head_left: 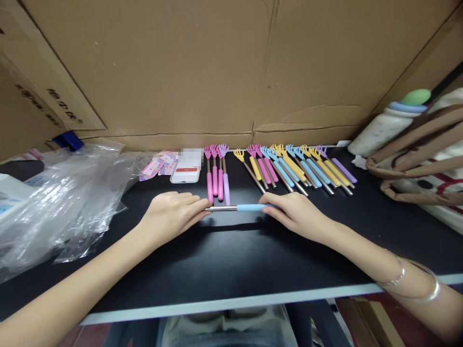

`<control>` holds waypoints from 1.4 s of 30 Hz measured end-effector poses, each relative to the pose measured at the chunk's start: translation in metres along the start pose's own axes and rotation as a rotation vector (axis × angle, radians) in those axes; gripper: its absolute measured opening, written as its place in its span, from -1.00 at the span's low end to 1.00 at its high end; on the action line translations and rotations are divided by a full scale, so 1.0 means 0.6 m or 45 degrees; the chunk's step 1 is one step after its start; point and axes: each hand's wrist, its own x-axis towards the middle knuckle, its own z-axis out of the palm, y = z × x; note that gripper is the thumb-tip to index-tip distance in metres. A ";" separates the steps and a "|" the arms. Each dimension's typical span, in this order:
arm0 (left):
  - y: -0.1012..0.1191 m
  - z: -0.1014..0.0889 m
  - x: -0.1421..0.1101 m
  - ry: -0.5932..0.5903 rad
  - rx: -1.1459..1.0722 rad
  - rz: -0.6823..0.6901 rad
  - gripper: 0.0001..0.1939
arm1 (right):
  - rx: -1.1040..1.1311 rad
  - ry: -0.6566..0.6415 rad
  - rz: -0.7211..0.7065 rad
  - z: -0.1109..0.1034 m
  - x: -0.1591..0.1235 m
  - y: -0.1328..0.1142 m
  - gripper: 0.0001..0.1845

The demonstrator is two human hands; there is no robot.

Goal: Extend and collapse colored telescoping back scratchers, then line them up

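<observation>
Between my two hands a blue back scratcher handle [249, 207] with a bare metal rod is held level above the black table. My left hand [177, 210] pinches the tip of the metal rod. The far end of the blue sleeve is in the closed fingers of my right hand [294, 212]; no claw head shows on it. Just behind lie several pink and purple back scratchers [215, 176], claws pointing away from me. A yellow-clawed back scratcher rod [249, 168] reaches down to my right fingers. Right of it, a row of claw-headed rods and coloured handles [311, 166] lies slanted.
Clear plastic bags [79, 202] are heaped at the left. A phone [185, 171] and pink printed cards [159, 164] lie near the cardboard wall [181, 67]. At the right stand a white bottle [379, 127] and a brown-handled bag [427, 164]. The table's pale edge [231, 301] runs along the front.
</observation>
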 end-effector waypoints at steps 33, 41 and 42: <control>0.000 -0.004 0.000 -0.004 -0.009 0.014 -0.71 | 0.239 -0.079 0.075 0.002 0.003 -0.008 -0.69; 0.002 -0.003 0.003 -0.024 -0.067 0.034 -0.70 | 0.315 -0.134 0.093 0.003 0.004 -0.009 -0.67; 0.002 -0.003 0.003 -0.028 -0.072 0.034 -0.70 | 0.318 -0.135 0.095 0.003 0.003 -0.009 -0.67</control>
